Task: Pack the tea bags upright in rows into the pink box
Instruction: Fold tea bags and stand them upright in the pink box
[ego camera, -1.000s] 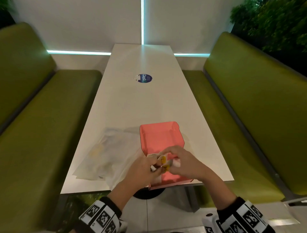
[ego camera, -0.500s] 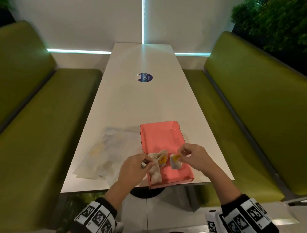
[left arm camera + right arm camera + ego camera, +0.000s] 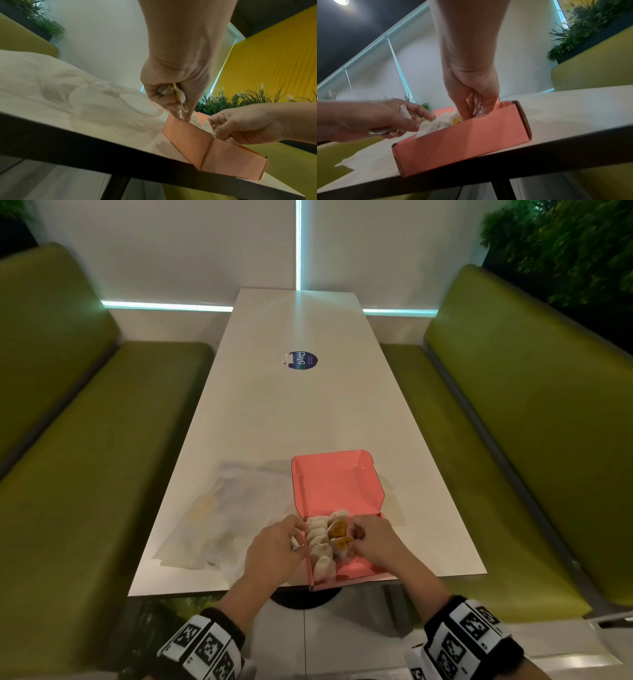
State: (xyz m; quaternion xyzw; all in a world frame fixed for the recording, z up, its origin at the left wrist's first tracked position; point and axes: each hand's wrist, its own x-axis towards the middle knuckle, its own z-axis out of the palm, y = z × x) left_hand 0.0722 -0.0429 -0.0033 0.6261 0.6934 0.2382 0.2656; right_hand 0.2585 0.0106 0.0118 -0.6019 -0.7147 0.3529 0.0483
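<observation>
The pink box [image 3: 337, 484] lies open at the table's near edge, its lid folded back flat. Several white tea bags [image 3: 318, 542] stand in a row along its left wall. Beside them are two yellow-tagged tea bags [image 3: 337, 530] of a second row. My left hand [image 3: 277, 549] is at the left wall and grips a bunch of spare tea bags [image 3: 171, 92] in curled fingers, with one finger pointing down at the box wall [image 3: 188, 140]. My right hand [image 3: 373, 542] reaches into the box [image 3: 462, 142] and pinches the nearer yellow-tagged tea bag [image 3: 342, 544].
A crumpled clear plastic bag [image 3: 219, 518] lies on the table left of the box. A round blue sticker [image 3: 302, 360] sits mid-table. Green benches [image 3: 85, 474] flank both long sides. The box's front corner hangs slightly over the near table edge [image 3: 120, 143].
The hands were joined over the box front. The right hand pulled a yellow-tagged tea bag away from the left hand's bunch and lowered it into the box beside the row.
</observation>
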